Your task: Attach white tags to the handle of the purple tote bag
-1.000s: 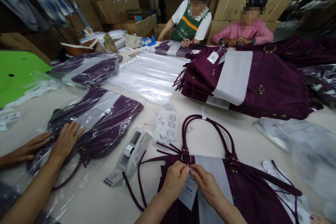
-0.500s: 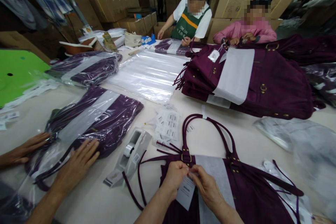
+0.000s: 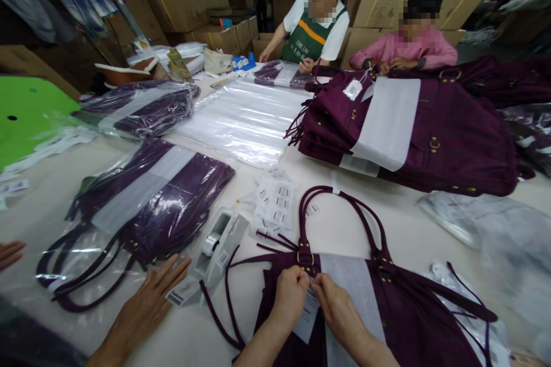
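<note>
A purple handbag (image 3: pixel 413 298) lies right in front of me, its looped handles (image 3: pixel 303 212) pointing away and a white paper band (image 3: pixel 350 292) wrapped around its middle. A printed white hang tag (image 3: pixel 306 321) hangs tilted below my fingertips, partly covered by them. Just under the brass ring at the left handle's base, my left hand (image 3: pixel 287 298) is closed in a pinch at the tag's top. My right hand (image 3: pixel 340 304) pinches there too, its fingertips nearly meeting the left ones. Any cord between them is too small to make out.
Left of the bag stands a grey tape dispenser (image 3: pixel 210 258), with a co-worker's hand (image 3: pixel 150 304) beside it and a plastic-wrapped bag (image 3: pixel 172 195) beyond. Printed label sheets (image 3: pixel 275 200), clear plastic sleeves (image 3: pixel 245 120) and stacked purple bags (image 3: pixel 465 137) lie further back. Two people work opposite.
My hands stay at the handle base; the tag has tilted and is more covered by my left hand. The co-worker's hands have come off the wrapped bag, one moving right, one left.
</note>
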Demonstrator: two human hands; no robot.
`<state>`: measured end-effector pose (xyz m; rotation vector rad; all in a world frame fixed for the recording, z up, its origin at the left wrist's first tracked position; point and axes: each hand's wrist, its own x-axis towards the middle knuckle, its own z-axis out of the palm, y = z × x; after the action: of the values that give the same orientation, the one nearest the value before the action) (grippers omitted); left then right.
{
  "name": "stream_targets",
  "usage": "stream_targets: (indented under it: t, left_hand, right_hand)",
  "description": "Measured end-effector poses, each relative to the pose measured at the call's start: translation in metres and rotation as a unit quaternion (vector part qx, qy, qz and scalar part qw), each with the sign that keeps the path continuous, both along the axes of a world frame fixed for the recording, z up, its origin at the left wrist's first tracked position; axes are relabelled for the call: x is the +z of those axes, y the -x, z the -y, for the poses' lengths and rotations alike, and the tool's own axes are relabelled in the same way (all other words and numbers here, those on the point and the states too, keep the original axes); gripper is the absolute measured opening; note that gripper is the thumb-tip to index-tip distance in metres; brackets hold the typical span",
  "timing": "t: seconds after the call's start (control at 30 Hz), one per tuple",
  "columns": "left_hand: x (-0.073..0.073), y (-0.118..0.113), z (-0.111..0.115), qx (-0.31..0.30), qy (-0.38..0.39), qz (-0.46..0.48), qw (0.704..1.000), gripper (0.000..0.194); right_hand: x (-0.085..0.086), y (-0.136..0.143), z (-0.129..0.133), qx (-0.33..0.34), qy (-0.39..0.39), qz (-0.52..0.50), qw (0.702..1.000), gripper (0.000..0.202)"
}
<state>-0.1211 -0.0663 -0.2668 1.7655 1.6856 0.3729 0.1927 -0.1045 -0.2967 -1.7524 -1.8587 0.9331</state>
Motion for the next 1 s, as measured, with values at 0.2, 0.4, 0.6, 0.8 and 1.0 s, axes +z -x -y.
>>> stream_targets:
  t: [0.2, 0.4, 0.6, 0.8, 1.0]
  left_hand:
    - [-0.018, -0.178, 0.007, 0.07, 0.127, 0.142, 0.979, 0.028]
    - [-0.027, -0.195, -0.003, 0.123, 0.166, 0.187, 0.96, 0.018]
    - [-0.026, -0.195, -0.004, 0.156, 0.183, 0.233, 0.943, 0.017]
    - [-0.03, -0.195, -0.004, 0.145, 0.178, 0.21, 0.95, 0.017]
    - [-0.028, -0.196, -0.003, 0.108, 0.165, 0.148, 0.969, 0.018]
  right_hand:
    - [0.001, -0.005, -0.002, 0.009, -0.039, 0.055, 0.998, 0.02]
    - [0.01, -0.006, 0.0, -0.066, -0.099, -0.057, 0.991, 0.013]
    - [0.004, 0.002, 0.0, -0.078, -0.113, -0.055, 0.989, 0.011]
    - [-0.006, 0.009, -0.002, -0.044, -0.183, 0.046, 0.981, 0.015]
    - [-0.012, 0.007, -0.001, -0.006, -0.231, 0.145, 0.962, 0.014]
